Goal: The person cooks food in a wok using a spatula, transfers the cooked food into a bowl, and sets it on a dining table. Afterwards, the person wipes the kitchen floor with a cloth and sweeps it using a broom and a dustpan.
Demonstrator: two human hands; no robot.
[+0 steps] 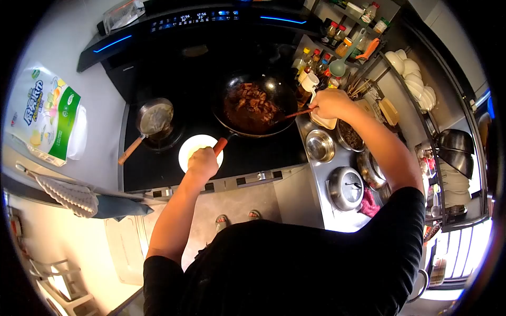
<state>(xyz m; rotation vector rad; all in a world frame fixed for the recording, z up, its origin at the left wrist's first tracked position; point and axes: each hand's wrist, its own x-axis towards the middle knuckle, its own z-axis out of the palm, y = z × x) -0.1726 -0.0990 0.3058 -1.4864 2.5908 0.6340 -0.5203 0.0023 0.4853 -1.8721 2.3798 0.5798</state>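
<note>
My left hand point(203, 164) is wrapped round the reddish handle point(220, 145) of a black wok point(286, 97). Chunks of dark brown, saucy food point(247, 104) lie inside the wok. Beneath my left hand, a white plate point(188, 146) is partly covered by the hand and handle. My right hand point(331, 104) is closed round a spatula point(299, 114) with a reddish-brown handle, which reaches over the wok's right rim. The spatula's far end is hard to make out against the food.
A small pan point(156, 113) with a wooden handle stands on the left of the black stovetop point(153, 171). Right of it, the counter holds a steel bowl point(320, 146), a lidded pot point(346, 188) and several bottles point(301, 62). A range hood point(247, 21) overhangs the back.
</note>
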